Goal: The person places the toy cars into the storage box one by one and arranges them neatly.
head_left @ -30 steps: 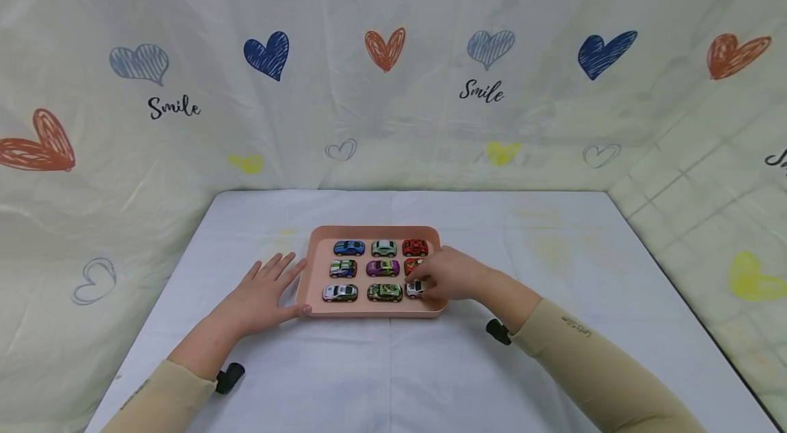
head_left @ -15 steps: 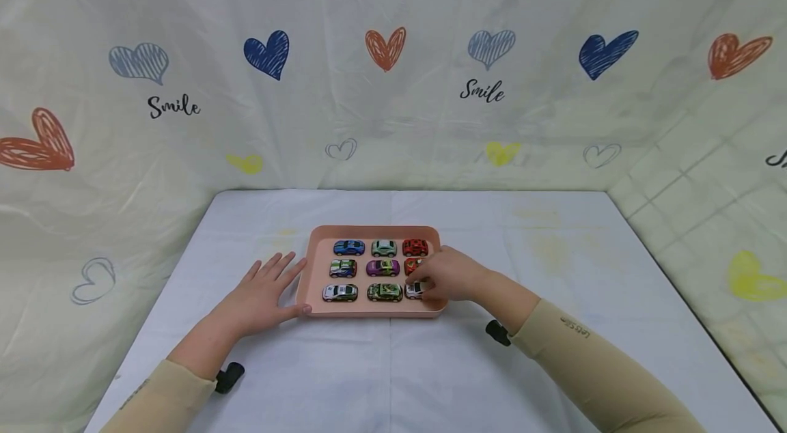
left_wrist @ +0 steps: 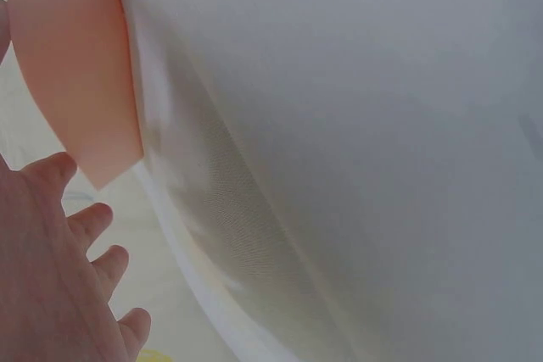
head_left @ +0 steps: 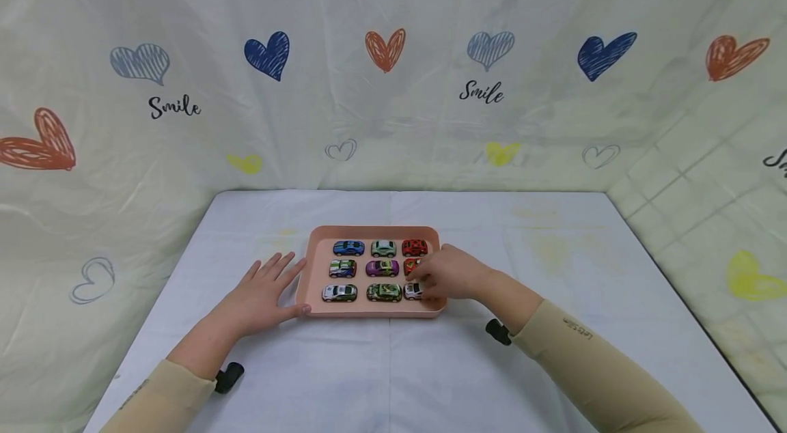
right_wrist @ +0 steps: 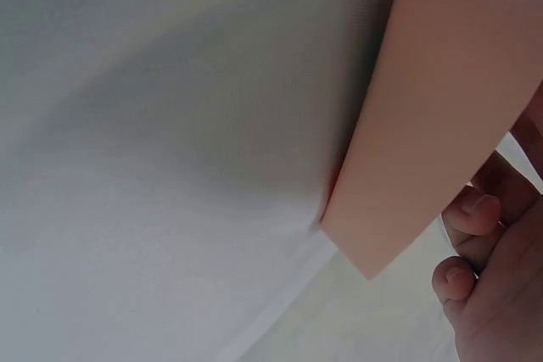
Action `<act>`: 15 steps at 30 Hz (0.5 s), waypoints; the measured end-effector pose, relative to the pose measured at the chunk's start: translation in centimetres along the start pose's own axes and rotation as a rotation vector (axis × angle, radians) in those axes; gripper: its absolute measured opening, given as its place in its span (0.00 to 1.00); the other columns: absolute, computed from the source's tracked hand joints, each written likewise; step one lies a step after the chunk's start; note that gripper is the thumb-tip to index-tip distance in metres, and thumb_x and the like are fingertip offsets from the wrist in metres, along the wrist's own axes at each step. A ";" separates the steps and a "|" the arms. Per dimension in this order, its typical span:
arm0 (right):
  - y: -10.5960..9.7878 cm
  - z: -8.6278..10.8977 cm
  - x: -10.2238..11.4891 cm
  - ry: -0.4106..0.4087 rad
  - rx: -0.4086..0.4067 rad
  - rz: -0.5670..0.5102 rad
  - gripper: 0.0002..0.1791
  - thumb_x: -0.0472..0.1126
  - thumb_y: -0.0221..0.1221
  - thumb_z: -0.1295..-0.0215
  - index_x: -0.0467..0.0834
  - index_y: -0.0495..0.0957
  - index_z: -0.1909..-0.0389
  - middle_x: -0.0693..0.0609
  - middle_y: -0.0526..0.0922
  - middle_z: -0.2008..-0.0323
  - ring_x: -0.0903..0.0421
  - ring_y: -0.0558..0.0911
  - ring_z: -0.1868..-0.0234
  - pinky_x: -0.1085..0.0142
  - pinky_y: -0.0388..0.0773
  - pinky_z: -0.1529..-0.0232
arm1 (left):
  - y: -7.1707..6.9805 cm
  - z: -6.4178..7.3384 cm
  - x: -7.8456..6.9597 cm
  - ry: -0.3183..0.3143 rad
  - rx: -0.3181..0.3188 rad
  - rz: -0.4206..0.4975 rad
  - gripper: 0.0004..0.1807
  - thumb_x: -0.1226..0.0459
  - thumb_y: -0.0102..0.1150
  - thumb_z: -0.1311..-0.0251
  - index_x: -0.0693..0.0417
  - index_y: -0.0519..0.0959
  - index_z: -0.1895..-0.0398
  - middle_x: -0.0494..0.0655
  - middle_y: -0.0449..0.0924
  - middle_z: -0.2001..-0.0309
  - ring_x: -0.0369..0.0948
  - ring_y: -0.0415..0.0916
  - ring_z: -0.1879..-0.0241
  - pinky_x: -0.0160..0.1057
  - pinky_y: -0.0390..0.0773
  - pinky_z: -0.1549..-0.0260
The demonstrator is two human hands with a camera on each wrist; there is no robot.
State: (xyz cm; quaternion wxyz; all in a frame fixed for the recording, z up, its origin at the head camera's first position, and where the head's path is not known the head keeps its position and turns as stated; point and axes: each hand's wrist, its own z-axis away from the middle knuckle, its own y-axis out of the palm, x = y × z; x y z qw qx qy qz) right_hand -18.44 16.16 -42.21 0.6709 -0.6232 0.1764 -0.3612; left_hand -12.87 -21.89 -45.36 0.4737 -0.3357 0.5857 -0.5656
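Note:
A pink tray (head_left: 356,314) holds small toy cars in three rows. My right hand (head_left: 451,272) reaches over the tray's right rim, its fingers curled at the white toy car (head_left: 412,291) in the front right corner and partly hiding it. The red toy car (head_left: 411,265) behind it is also partly covered. My left hand (head_left: 261,298) lies with fingers spread at the tray's left side, thumb on the front left corner. In the left wrist view, fingertips (left_wrist: 61,167) show beside the tray wall (left_wrist: 81,57). Curled fingers (right_wrist: 477,212) appear past the tray wall (right_wrist: 441,108) in the right wrist view.
In the tray, a green camouflage car (head_left: 384,292) and a silver car (head_left: 339,293) share the front row. A purple car (head_left: 382,268) sits mid-tray, a blue car (head_left: 348,248) at back left. A white cloth (head_left: 393,378) covers the table; a heart-printed curtain (head_left: 393,105) hangs behind.

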 end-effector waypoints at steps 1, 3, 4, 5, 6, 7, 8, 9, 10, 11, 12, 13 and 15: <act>-0.1 0.0 0.0 -0.007 -0.003 0.002 0.16 0.45 0.71 0.43 0.57 0.87 0.52 0.70 0.80 0.72 0.66 0.70 0.74 0.63 0.65 0.62 | 0.0 0.0 0.0 -0.003 0.000 -0.002 0.55 0.26 0.50 0.46 0.46 0.54 0.21 0.55 0.50 0.22 0.58 0.44 0.24 0.63 0.43 0.28; -0.2 -0.1 -0.1 -0.020 -0.008 -0.002 0.15 0.44 0.70 0.42 0.56 0.87 0.52 0.69 0.77 0.77 0.65 0.68 0.76 0.62 0.62 0.65 | 0.0 0.0 0.1 -0.009 0.003 -0.006 0.55 0.26 0.50 0.46 0.45 0.54 0.21 0.55 0.50 0.22 0.57 0.44 0.24 0.63 0.43 0.28; -0.3 -0.1 -0.1 -0.024 -0.008 -0.003 0.15 0.44 0.70 0.42 0.56 0.87 0.52 0.69 0.76 0.78 0.65 0.67 0.77 0.63 0.61 0.66 | 0.0 0.0 0.1 -0.008 -0.001 -0.006 0.55 0.26 0.51 0.46 0.46 0.54 0.21 0.55 0.50 0.22 0.58 0.44 0.24 0.64 0.43 0.28; -0.3 -0.1 -0.1 -0.025 -0.007 -0.006 0.16 0.44 0.69 0.42 0.56 0.87 0.52 0.69 0.76 0.79 0.65 0.67 0.77 0.63 0.60 0.67 | 0.0 0.0 0.1 -0.010 -0.001 -0.007 0.55 0.27 0.51 0.45 0.46 0.54 0.21 0.55 0.50 0.22 0.58 0.44 0.24 0.63 0.43 0.28; -0.4 -0.1 -0.1 -0.025 -0.006 -0.008 0.16 0.44 0.69 0.42 0.56 0.87 0.52 0.68 0.76 0.79 0.65 0.67 0.77 0.63 0.60 0.67 | 0.0 0.0 0.1 -0.008 -0.005 -0.005 0.54 0.27 0.52 0.45 0.46 0.55 0.21 0.55 0.51 0.22 0.58 0.44 0.24 0.64 0.43 0.28; -0.4 -0.1 -0.1 -0.026 -0.007 -0.010 0.16 0.44 0.69 0.42 0.55 0.87 0.52 0.67 0.77 0.79 0.65 0.67 0.77 0.63 0.60 0.67 | 0.0 0.0 0.1 -0.009 -0.008 -0.004 0.54 0.28 0.52 0.45 0.46 0.55 0.21 0.56 0.51 0.23 0.58 0.44 0.24 0.64 0.43 0.28; -0.4 -0.1 -0.1 -0.024 -0.010 -0.011 0.16 0.44 0.69 0.42 0.55 0.87 0.51 0.67 0.78 0.77 0.65 0.68 0.76 0.63 0.62 0.66 | -0.1 0.0 0.1 -0.007 -0.012 -0.006 0.54 0.28 0.52 0.45 0.47 0.55 0.21 0.56 0.51 0.23 0.58 0.45 0.24 0.64 0.44 0.28; -0.4 -0.1 -0.1 -0.022 -0.015 -0.018 0.16 0.44 0.69 0.42 0.55 0.87 0.51 0.66 0.81 0.74 0.65 0.70 0.74 0.63 0.64 0.65 | -0.1 0.0 0.0 -0.005 -0.017 -0.004 0.53 0.28 0.52 0.44 0.47 0.56 0.22 0.56 0.52 0.23 0.59 0.45 0.24 0.64 0.44 0.28; -0.4 0.0 -0.1 -0.018 -0.021 -0.022 0.16 0.45 0.69 0.41 0.55 0.87 0.51 0.65 0.82 0.71 0.64 0.72 0.73 0.63 0.67 0.64 | -0.2 0.1 0.0 -0.004 -0.021 -0.007 0.53 0.29 0.52 0.44 0.47 0.56 0.22 0.56 0.52 0.23 0.59 0.45 0.24 0.64 0.44 0.29; -0.4 0.0 -0.1 -0.015 -0.032 -0.034 0.16 0.45 0.69 0.41 0.54 0.86 0.51 0.64 0.84 0.67 0.64 0.74 0.71 0.63 0.69 0.62 | -0.2 0.1 0.0 -0.004 -0.023 -0.007 0.52 0.29 0.51 0.43 0.47 0.56 0.22 0.56 0.52 0.23 0.59 0.45 0.24 0.64 0.45 0.29; -0.4 0.1 0.0 -0.014 -0.045 -0.042 0.15 0.45 0.68 0.40 0.53 0.86 0.51 0.63 0.85 0.65 0.63 0.76 0.69 0.63 0.72 0.61 | -0.2 0.1 0.0 -0.004 -0.024 -0.009 0.52 0.29 0.51 0.42 0.47 0.55 0.21 0.56 0.51 0.23 0.59 0.45 0.24 0.64 0.44 0.29; -0.4 0.2 -0.1 -0.015 -0.064 -0.050 0.14 0.46 0.67 0.39 0.53 0.86 0.51 0.63 0.85 0.63 0.62 0.77 0.68 0.63 0.74 0.61 | -0.2 0.1 0.0 -0.004 -0.026 -0.011 0.51 0.29 0.50 0.41 0.47 0.55 0.21 0.56 0.51 0.23 0.59 0.44 0.24 0.64 0.44 0.29; -0.3 0.5 -0.1 -0.004 -0.107 -0.077 0.15 0.48 0.66 0.37 0.52 0.86 0.50 0.60 0.85 0.60 0.59 0.80 0.65 0.63 0.77 0.60 | -0.1 0.1 -0.1 0.000 -0.034 -0.014 0.50 0.30 0.49 0.39 0.47 0.55 0.21 0.56 0.51 0.23 0.59 0.44 0.24 0.64 0.44 0.28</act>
